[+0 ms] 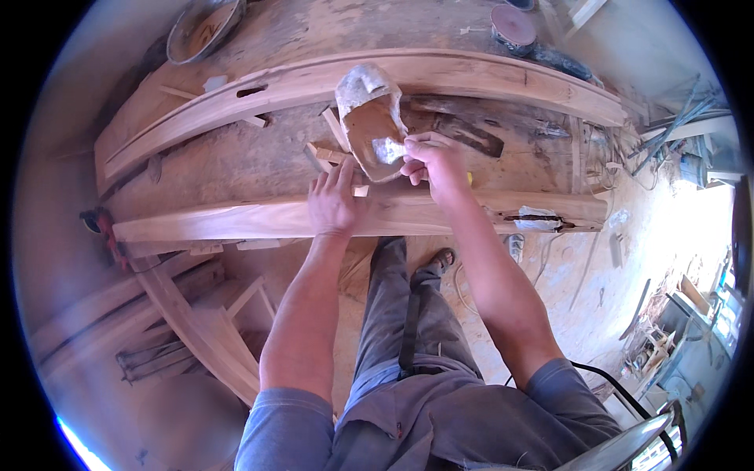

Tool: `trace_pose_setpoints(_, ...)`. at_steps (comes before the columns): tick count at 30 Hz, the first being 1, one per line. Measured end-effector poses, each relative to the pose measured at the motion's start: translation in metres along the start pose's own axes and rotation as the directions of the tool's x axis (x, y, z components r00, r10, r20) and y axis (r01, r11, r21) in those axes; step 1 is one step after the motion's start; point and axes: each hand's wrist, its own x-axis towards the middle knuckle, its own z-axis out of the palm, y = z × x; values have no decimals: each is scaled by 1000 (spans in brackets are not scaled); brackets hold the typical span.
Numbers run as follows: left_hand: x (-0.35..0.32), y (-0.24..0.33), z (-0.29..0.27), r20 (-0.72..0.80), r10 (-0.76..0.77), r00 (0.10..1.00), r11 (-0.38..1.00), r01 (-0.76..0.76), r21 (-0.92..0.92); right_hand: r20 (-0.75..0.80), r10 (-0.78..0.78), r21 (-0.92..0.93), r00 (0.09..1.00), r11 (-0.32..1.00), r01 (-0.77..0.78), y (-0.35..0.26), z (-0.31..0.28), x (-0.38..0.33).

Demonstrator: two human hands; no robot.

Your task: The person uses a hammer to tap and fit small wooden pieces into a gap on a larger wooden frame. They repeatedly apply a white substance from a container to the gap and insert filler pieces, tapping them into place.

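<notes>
A cut-open whitish plastic container (pixel 369 85) with brown powder or paste inside lies tilted between two long wooden pieces. My right hand (pixel 432 161) is closed in a pinch at its right rim. It grips a small whitish, flat-looking tool (pixel 385 150) that reaches into the container; its exact kind is unclear. My left hand (pixel 334 198) rests on the near wooden beam (pixel 259 220), fingers stretched forward beside the container's lower left edge and small wood offcuts (pixel 323 155). White filler (pixel 537 218) sits by a dark crack at that beam's right end.
Beyond lies a curved wooden piece (pixel 298 86) with a slot. A bowl (pixel 206 31) stands at the far left, a sander-like tool with a round disc (pixel 514 27) at the far right. A red tool (pixel 106 231) hangs by the beam's left end. Timber (pixel 200 330) leans at lower left.
</notes>
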Motion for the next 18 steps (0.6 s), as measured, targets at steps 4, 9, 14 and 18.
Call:
trace_pose_setpoints(4,-2,-2,2,77,-60,995,998,61,-21,59,93,346,994,932,-108,14,-9,2)
trace_pose_setpoints(9,-5,-10,8,8,-8,1000,998,9,-68,176,176,592,969,767,-247,19,-16,-20)
trace_pose_setpoints(14,-8,-16,18,164,-171,972,982,181,-50,80,104,652,991,747,-131,30,-70,-89)
trace_pose_setpoints(18,-7,-17,19,97,-80,992,997,79,15,-182,-65,617,981,769,166,27,-143,-154)
